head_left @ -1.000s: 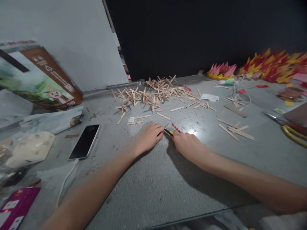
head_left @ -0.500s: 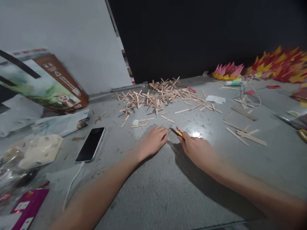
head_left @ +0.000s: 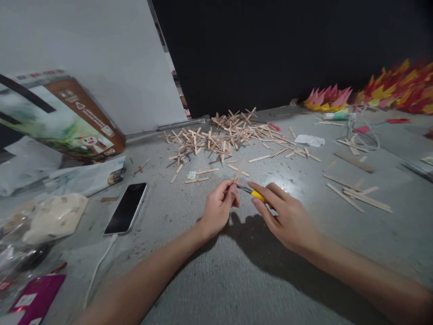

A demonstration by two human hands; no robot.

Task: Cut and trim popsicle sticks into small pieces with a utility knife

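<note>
Tabletop, seen from the head: a grey, speckled work surface (head_left: 189, 280), with both of the person's forearms reaching in from the near edge.
Left hand: the left hand (head_left: 218, 205) pinches a small wooden craft stick (head_left: 240, 170) between thumb and curled fingers.
Craft stick: it pokes up past those fingertips, in front of the stick pile — too blurred to tell whether a second piece crosses it.
Right hand: the right hand (head_left: 287, 216) has thumb and index finger closed on a yellow-handled tool (head_left: 257, 195), the other fingers loosely bent.
Tool: its metal tip points left and reaches the left fingertips; whether it bites the wood, I cannot tell.
Stick pile: crossed wooden sticks (head_left: 216, 137) lie heaped beyond the hands, with flat loose ones scattered in front.
Right side: more loose sticks (head_left: 367, 200) overlap on the table; farther back lie a white paper scrap (head_left: 309, 140), a green-and-white tube (head_left: 336, 116), a pink-and-yellow paper craft (head_left: 328, 98) and red-and-yellow paper points (head_left: 402, 88).
Left side: a black-screened smartphone (head_left: 126, 208) with a white cable (head_left: 99, 266) plugged in, a magenta packet (head_left: 40, 295) and a printed carton (head_left: 84, 117).
</note>
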